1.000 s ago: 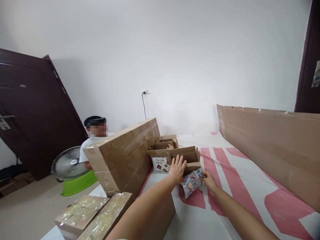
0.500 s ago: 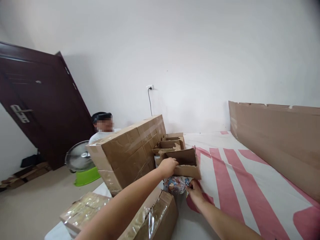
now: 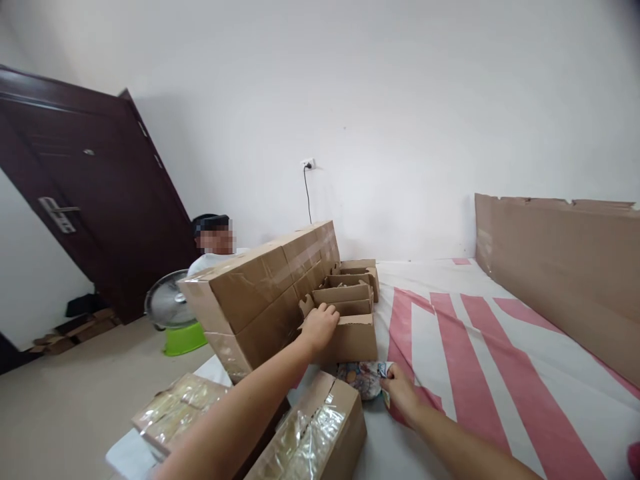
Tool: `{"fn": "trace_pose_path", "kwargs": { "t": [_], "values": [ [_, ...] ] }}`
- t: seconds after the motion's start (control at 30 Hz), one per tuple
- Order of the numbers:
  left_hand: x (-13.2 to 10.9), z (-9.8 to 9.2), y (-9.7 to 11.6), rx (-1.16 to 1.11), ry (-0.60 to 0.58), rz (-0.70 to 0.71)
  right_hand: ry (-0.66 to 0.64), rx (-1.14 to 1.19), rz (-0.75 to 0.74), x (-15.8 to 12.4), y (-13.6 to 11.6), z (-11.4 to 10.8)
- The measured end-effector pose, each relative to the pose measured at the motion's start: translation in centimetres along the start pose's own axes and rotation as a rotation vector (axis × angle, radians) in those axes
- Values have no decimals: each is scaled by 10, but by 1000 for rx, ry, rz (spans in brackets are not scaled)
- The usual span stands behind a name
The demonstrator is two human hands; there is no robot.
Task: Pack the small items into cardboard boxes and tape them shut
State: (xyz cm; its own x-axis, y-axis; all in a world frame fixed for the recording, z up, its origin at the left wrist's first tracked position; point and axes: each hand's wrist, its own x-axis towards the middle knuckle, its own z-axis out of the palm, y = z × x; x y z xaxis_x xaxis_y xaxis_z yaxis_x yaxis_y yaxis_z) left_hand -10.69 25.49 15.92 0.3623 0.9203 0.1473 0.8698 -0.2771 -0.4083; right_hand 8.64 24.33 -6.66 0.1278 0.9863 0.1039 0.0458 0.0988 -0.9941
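My left hand [image 3: 321,327] is closed over the near left edge of an open-topped cardboard box [image 3: 353,341]. The box stands upright on the cloth, its top edges torn and uneven. In front of it, my right hand [image 3: 401,393] pinches the right end of a packet [image 3: 361,379] with a colourful printed picture. The packet lies low, partly behind a taped carton [image 3: 333,427], and what it contains cannot be made out. Two more open boxes stand in line behind the near one, the middle box [image 3: 345,280] and the far box [image 3: 363,265].
Stacked sealed cartons [image 3: 260,287] form a wall on the left. Another taped carton [image 3: 177,407] sits at the lower left. A person [image 3: 215,240] is behind the stack, beside a fan [image 3: 167,300]. A tall cardboard sheet [image 3: 555,267] borders the pink-and-white cloth [image 3: 480,347].
My left hand has shifted the near box left and squared it up in line with the others. The packet, held by my right hand, now shows farther from the box's front.
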Motion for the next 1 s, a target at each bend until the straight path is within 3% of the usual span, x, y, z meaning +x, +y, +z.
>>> {"fn": "trace_pose_path", "kwargs": {
  "t": [0.2, 0.27, 0.5, 0.6, 0.7, 0.8, 0.9, 0.97, 1.0],
  "values": [
    [-2, 34, -9, -21, -50, -37, 50, -51, 7, 28, -12, -28],
    [-1, 40, -9, -42, -90, -23, 32, -54, -36, 33, -17, -27],
    [0, 40, -5, -129, -214, -8, -138, -115, -220, 16, -20, 29],
    [-11, 30, -4, -159, -230, -26, -171, -222, -318, 3, -17, 36],
    [-32, 10, -1, -194, -175, -24, -225, -320, -483, -5, -17, 27],
    [-64, -17, 2, -237, -95, -12, -490, -404, -739, 3, -20, 25],
    [-107, -40, 3, -325, 56, -27, -857, -637, -1154, 23, -22, 44],
    [-140, -48, 1, -397, 207, -46, -952, -747, -1311, 35, -20, 66],
    [-157, -48, -1, -418, 278, -68, -942, -758, -1317, 39, -17, 77]
  ]
}}
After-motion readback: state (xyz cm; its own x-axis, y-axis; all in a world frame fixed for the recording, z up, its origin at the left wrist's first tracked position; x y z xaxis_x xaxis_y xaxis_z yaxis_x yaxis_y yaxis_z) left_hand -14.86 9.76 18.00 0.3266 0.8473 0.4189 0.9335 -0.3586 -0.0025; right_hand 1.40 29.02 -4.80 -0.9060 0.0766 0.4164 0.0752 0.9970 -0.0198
